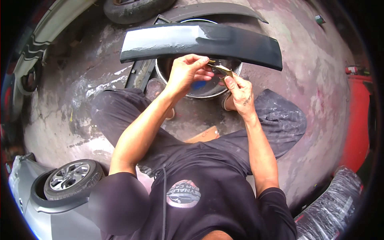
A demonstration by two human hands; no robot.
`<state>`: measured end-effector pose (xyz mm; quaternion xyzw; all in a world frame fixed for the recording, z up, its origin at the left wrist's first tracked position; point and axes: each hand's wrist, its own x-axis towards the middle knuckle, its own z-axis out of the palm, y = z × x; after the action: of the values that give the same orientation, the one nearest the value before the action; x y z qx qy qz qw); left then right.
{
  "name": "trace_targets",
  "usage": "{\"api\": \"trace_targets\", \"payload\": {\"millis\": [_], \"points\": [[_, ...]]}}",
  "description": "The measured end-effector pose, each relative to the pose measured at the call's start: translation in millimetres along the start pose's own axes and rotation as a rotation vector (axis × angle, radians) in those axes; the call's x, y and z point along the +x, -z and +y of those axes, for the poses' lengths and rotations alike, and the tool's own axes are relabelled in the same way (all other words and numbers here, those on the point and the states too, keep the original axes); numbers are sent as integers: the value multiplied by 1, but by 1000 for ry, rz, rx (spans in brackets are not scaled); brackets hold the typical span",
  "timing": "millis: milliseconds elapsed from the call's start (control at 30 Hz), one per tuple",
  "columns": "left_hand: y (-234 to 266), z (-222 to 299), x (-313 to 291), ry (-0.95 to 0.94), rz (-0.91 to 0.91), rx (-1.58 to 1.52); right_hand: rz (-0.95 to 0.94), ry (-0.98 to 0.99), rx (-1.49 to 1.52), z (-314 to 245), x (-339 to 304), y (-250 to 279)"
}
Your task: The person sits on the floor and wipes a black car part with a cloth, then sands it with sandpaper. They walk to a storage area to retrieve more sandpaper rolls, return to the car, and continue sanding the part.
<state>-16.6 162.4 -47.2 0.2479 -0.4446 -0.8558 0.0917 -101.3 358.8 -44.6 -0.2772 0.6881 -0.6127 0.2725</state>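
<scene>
My left hand (pixel 191 72) pinches the left end of a thin, olive-brown strip between thumb and forefinger, its other fingers loosely curled. The right end of this ragged, bent strip (pixel 222 70), which looks like a piece of sandpaper, is gripped by my right hand (pixel 240 93) between thumb and fingers. Just beyond both hands lies a long, curved black car trim panel (pixel 240 45), glossy and wet-looking over its left part. Under the hands and panel stands a round basin (pixel 206 96) with a metal rim; a blue patch shows inside it.
Another dark curved panel (pixel 224 9) and a tire (pixel 136 11) lie at the far side. A dark frame piece (pixel 140 74) is left of the basin. Cardboard (pixel 204 135) lies between my legs. A wheel (pixel 72 178) sits at lower left, a plastic-wrapped bundle (pixel 332 208) at lower right.
</scene>
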Motion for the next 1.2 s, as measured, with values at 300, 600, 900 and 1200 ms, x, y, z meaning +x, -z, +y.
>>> {"api": "trace_targets", "payload": {"millis": [300, 600, 900, 1200], "points": [[1, 2, -9, -145, 18, 92, 113, -189, 733, -3, 10, -5], [11, 3, -22, -43, -115, 366, 277, -155, 776, 14, 13, 11], [10, 2, -21, -35, -164, 447, 238, -145, 763, 12, 11, 10], [12, 4, -17, 133, -114, 187, 194, -151, 714, 8, 9, 6]]}}
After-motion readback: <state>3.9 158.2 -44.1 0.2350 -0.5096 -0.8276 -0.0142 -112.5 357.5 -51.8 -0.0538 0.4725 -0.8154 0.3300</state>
